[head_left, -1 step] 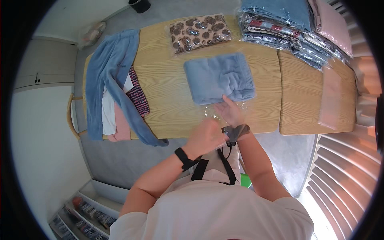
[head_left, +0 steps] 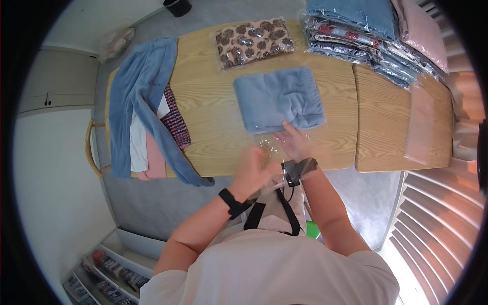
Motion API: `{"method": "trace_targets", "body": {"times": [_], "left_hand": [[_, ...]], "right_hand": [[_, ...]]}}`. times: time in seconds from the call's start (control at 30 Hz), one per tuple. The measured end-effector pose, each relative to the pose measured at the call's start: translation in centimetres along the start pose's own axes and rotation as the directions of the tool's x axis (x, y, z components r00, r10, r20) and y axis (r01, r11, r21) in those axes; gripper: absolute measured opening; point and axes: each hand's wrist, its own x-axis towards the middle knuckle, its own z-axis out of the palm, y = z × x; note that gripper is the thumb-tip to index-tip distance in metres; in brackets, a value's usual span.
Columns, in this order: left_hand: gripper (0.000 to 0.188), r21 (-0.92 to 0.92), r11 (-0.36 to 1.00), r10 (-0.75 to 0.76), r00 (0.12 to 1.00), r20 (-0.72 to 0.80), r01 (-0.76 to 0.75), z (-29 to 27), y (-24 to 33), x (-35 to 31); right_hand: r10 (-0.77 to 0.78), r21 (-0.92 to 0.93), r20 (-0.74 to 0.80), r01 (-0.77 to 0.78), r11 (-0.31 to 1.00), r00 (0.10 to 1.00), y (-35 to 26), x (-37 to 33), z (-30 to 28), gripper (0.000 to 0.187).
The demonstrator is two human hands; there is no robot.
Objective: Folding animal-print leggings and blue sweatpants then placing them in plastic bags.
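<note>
A folded blue plush garment lies on the table in a clear plastic bag, whose loose, shiny end spreads toward me. My right hand is at the near edge of the garment, palm partly up, fingers stretched out among the clear plastic. One fingertip touches the garment's edge. My left hand is beside the bag's near end, left of my right wrist. Motion smears its fingers, so whether they grip the plastic is unclear. Clear film also shows over my right wrist.
Blue plush trousers lie over pink, white and patterned cloth at the table's left. A bagged brown-spotted garment is at the back. Bagged clothes are stacked at the far right, and a clear sheet lies at the right end.
My left hand has moved slightly left, away from my right wrist. The right hand and the folded garment have stayed nearly still.
</note>
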Motion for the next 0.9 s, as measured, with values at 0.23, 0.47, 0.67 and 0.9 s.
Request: {"method": "trace_targets", "body": {"times": [0.23,0.47,0.67,0.9], "left_hand": [[0.032,-0.322,0.487,-0.543,0.57,0.616,0.812,-1.7,-5.8,1.1],[0.035,-0.257,0.777,-0.253,0.659,0.709,0.575,0.3,-7.5,0.4],[0.035,-0.166,0.865,-0.212,0.645,0.734,0.473,0.3,-8.2,-0.4],[0.034,-0.024,0.884,-0.268,0.547,0.793,0.468,-0.8,-8.2,-0.6]], "right_hand": [[0.045,-0.252,-0.284,-0.12,0.96,0.958,-0.6,-0.3,3.6,0.036],[-0.064,-0.444,-0.314,-0.087,0.892,0.947,0.2,1.7,2.2,0.038],[-0.111,-0.593,-0.217,-0.041,0.804,0.97,-0.3,1.6,3.2,0.043],[-0.54,-0.227,-0.133,0.505,0.833,0.831,-3.2,1.3,1.7,0.03]]}}
